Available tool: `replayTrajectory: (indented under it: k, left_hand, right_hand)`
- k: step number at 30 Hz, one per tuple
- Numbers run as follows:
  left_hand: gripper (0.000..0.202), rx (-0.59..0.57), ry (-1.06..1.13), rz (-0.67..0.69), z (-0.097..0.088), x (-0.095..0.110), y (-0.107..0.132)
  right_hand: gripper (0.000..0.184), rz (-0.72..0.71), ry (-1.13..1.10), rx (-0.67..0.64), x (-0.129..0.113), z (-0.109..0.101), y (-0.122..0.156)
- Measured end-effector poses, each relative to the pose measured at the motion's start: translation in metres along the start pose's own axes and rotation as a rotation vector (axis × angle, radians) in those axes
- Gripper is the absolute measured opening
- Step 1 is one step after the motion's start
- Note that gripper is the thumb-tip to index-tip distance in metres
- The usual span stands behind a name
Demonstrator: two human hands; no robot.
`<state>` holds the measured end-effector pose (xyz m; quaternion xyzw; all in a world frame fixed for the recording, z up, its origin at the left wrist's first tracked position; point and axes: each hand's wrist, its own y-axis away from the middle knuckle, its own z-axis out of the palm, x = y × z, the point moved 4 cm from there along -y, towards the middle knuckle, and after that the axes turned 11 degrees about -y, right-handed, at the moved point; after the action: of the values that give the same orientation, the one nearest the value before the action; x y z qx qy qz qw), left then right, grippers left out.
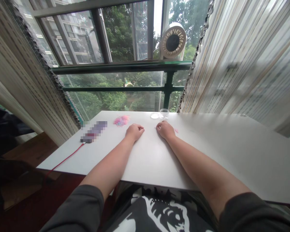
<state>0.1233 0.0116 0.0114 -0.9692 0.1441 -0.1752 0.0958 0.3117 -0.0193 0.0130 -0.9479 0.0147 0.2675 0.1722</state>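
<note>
Both my forearms lie stretched out on a white table [207, 151]. My left hand [134, 131] rests on the tabletop with its fingers curled into a loose fist, and nothing shows in it. My right hand [165, 130] rests a little to the right, fingers curled under too; what they hold, if anything, is hidden. A tiny pink bit [176, 130] lies just right of my right hand. A small pile of pink and pale beads or bands [121, 120] lies beyond my left hand.
A small clear cup [164, 113] and a round clear lid [155, 115] stand near the table's far edge. A blurred dark device [94, 131] with a red cable [67, 158] lies at the left. Curtains hang on both sides; a window and a fan [172, 41] are beyond.
</note>
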Motion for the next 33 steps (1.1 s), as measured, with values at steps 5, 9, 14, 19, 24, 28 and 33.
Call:
replayTrajectory:
  k: [5, 9, 14, 19, 24, 28, 33]
  left_hand:
    - [0.023, 0.002, 0.02, -0.033, -0.001, -0.004, -0.004]
    - [0.022, 0.019, 0.029, -0.065, -0.003, -0.008, -0.006]
    - [0.023, 0.033, 0.032, -0.074, -0.004, -0.009, -0.005]
    - [0.026, 0.043, 0.045, -0.065, -0.004, -0.01, -0.005]
    - [0.027, 0.031, 0.095, -0.074, -0.002, -0.013, -0.005]
    - [0.028, 0.025, 0.098, -0.077, -0.003, -0.014, -0.006]
    - [0.03, 0.021, 0.133, -0.071, -0.006, -0.015, -0.004]
  right_hand:
    - [0.026, -0.037, -0.011, -0.007, -0.002, -0.001, 0.003]
    - [0.025, -0.042, -0.018, -0.01, -0.003, -0.002, 0.005]
    - [0.024, -0.023, -0.035, -0.017, -0.004, -0.003, 0.006]
    - [0.023, -0.019, -0.089, -0.004, -0.003, -0.005, 0.007]
    - [0.024, -0.014, -0.165, 0.036, 0.001, -0.006, 0.005]
    - [0.023, -0.007, -0.243, 0.098, 0.006, -0.007, 0.003]
    - [0.023, 0.002, -0.328, 0.136, 0.009, -0.01, 0.004]
